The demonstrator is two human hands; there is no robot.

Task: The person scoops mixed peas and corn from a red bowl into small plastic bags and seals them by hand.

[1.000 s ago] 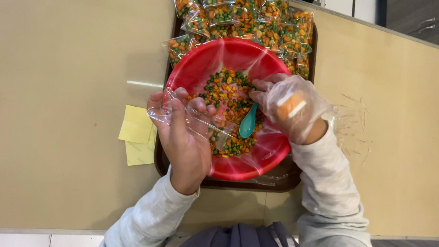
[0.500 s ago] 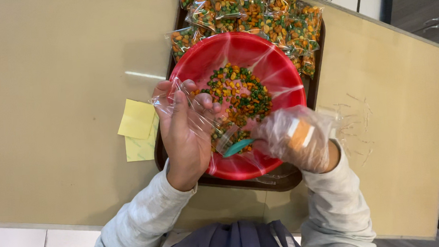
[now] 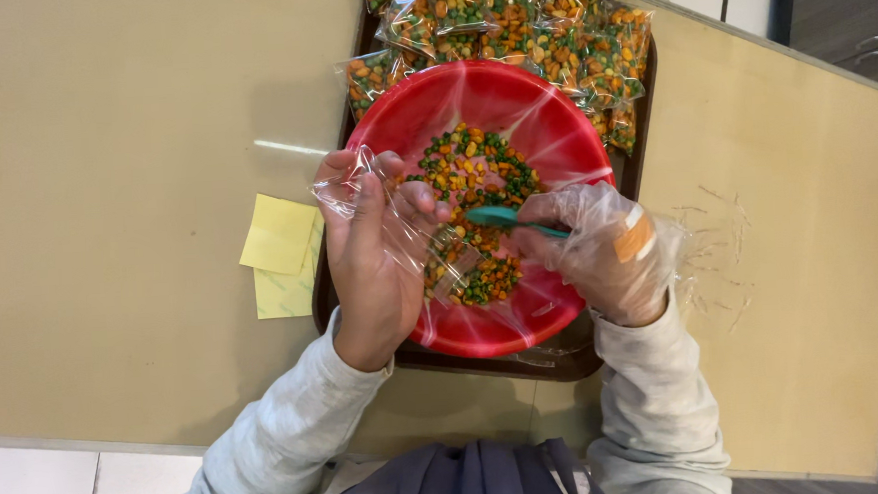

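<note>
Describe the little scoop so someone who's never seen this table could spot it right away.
Find the big red bowl on the dark tray, half full of mixed green and orange bits. Over the middle of that mix, the gloved right hand holds a small teal scoop. It is the only blue-green thing there, smooth and solid among the loose pieces.

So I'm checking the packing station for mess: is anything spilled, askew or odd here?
Nothing looks spilled: the mixed vegetables sit inside the red bowl on the dark tray. Only oddities: two yellow sticky notes lie overlapping and askew beside the tray, and faint scratch marks show on the table to the right.
</note>
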